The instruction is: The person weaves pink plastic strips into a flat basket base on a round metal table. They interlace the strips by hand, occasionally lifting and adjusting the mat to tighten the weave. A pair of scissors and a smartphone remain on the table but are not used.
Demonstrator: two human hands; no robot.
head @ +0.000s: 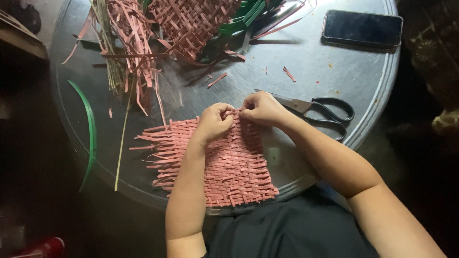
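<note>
Dark cloth of the person's garment fills the lower centre of the frame, nearest the camera, with both bare forearms reaching up from it. Round grey metal table, the largest object, spans the upper and middle frame; its raised rim curves down the right side. Pink woven mat of flat interlaced strips lies at the table's near edge, centre frame, with loose strip ends fraying out to the left. Second pink woven piece sits at the top centre, touching a few green strips on its right. Bundle of loose pink strips hangs down the upper left, mixed with pale thin stalks. Single curved green strip lies at the left edge of the table, well apart from the mat. Black smartphone rests face up at the upper right. Black-handled scissors lie just right of the hands, blades partly hidden behind the right hand. Left hand and right hand meet at the mat's far edge, fingertips of both pinched on one pink strip end there. Small pink offcuts are scattered on the bare metal above the hands.
</note>
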